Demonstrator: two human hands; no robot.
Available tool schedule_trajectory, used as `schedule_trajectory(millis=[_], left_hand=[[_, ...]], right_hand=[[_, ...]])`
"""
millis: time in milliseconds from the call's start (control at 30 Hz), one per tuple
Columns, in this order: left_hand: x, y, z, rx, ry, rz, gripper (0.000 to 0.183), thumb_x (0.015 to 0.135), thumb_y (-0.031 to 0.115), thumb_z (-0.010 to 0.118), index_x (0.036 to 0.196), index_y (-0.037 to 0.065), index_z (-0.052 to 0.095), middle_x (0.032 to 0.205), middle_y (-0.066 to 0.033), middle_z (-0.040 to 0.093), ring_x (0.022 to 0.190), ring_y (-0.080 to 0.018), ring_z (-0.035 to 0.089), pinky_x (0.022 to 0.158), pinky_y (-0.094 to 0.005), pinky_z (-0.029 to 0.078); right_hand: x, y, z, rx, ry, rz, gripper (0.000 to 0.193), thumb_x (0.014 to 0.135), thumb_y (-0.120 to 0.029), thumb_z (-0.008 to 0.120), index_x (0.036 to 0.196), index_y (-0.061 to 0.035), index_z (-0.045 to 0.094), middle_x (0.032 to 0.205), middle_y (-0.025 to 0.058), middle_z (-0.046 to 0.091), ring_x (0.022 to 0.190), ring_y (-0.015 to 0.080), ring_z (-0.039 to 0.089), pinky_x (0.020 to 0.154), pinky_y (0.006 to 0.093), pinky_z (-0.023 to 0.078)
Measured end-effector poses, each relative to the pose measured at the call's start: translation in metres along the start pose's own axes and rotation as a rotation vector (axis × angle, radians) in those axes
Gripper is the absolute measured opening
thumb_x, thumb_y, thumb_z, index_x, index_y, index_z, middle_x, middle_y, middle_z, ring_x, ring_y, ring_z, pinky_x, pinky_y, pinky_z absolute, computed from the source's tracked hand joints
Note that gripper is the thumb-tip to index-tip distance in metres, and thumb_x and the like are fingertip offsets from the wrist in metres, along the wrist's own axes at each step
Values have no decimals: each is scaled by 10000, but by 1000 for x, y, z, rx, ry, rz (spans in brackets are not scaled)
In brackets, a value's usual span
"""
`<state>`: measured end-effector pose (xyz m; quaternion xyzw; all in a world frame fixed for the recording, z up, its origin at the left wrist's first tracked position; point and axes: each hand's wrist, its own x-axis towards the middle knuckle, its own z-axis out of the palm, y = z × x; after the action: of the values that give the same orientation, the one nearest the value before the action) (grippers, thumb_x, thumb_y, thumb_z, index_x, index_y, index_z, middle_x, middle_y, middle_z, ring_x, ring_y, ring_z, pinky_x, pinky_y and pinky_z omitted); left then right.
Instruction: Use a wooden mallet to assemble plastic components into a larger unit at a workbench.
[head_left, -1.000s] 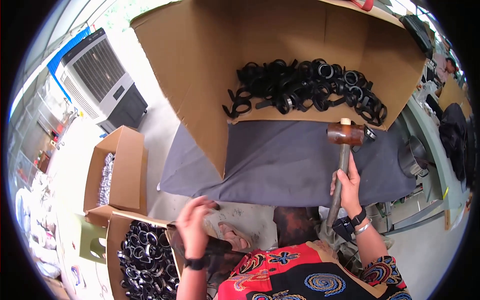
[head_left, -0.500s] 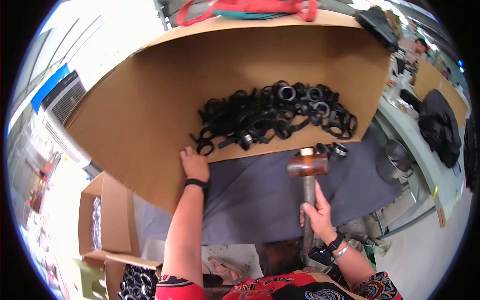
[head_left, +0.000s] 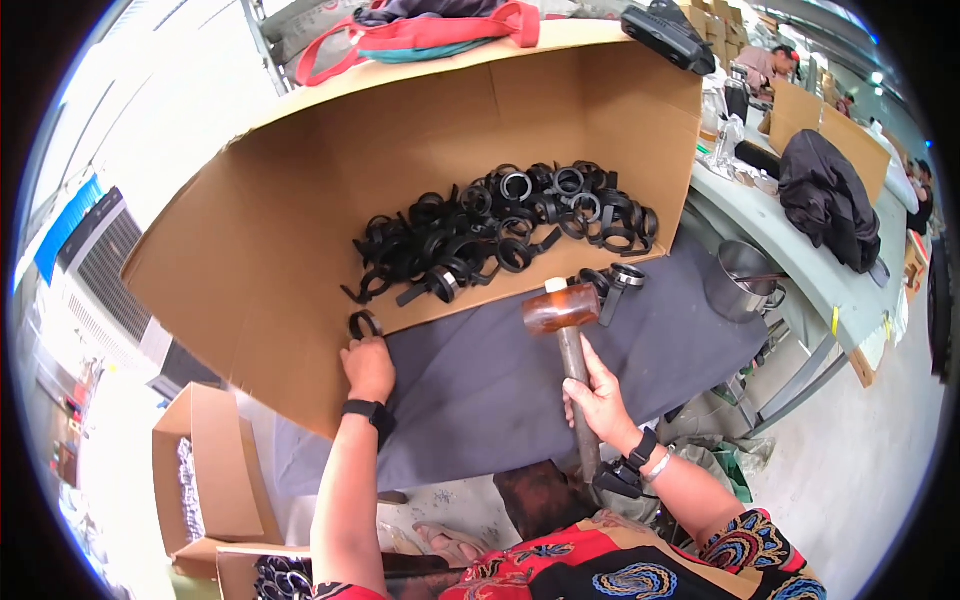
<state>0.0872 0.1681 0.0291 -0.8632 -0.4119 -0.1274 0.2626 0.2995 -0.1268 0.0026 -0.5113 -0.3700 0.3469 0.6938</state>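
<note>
My left hand (head_left: 369, 369) grips a black ring-shaped part (head_left: 366, 324) at the open front edge of a big cardboard box (head_left: 230, 270). Its fingers are curled and partly hidden behind the hand's back. Inside the box lies a heap of similar black rings with straight tabs (head_left: 480, 225). Over the dark grey cloth, my right hand (head_left: 597, 402) is wrapped around the handle of a mallet (head_left: 562, 311) with a brown, barrel-shaped head, held upright. Just beyond the mallet head, a black part with a shiny metal band (head_left: 628, 275) rests beside another black ring (head_left: 595, 280).
Dark grey cloth (head_left: 480, 400) covers the surface before me. A metal mug (head_left: 742, 284) stands at the right, near a pale table (head_left: 800, 260) with a dark garment (head_left: 825, 195) on it. Smaller cardboard boxes (head_left: 222, 460) sit at lower left. Other people work far off.
My left hand has drawn a black ring away from the heap toward the box's front edge. The right hand still holds the mallet. The whole view has shifted, with more showing on the right.
</note>
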Motion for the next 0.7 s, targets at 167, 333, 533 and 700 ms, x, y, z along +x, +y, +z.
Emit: schedule_trajectory(millis=[167,333,533,700], left_hand=[[-87,24,-57,-1673,-239,-399,87,924,81,509,911,-1,536,610,-30,537,524,-88,509,476,-237,428],[-204,57,-69,-2020,-130,-641,185,943,162,562,786,69,531,622,17,507,543,-57,446,504,-215,359],[-260,84,-45,-2164,-115,-718,311,956,276,530,796,26,622,695,-23,595,680,-109,536,696,-279,428],[-256,81,-18,-2184,-204,-584,381,958,342,516,756,32,607,662,-9,563,648,-107,513,649,-268,413]], right_hand=[[0,5,1,-25,4,44,712,925,-76,521,1502,-235,136,728,10,518,518,91,529,460,253,492],[3,-4,7,-124,-79,85,634,937,-85,462,1493,-232,194,714,17,528,503,93,516,452,242,482],[-13,-30,40,-394,-386,112,616,927,-97,503,1483,-188,252,704,-4,494,514,65,499,489,228,470],[-15,-93,79,-616,-408,-240,591,905,-68,531,1454,-114,319,697,-8,549,508,58,452,509,223,433]])
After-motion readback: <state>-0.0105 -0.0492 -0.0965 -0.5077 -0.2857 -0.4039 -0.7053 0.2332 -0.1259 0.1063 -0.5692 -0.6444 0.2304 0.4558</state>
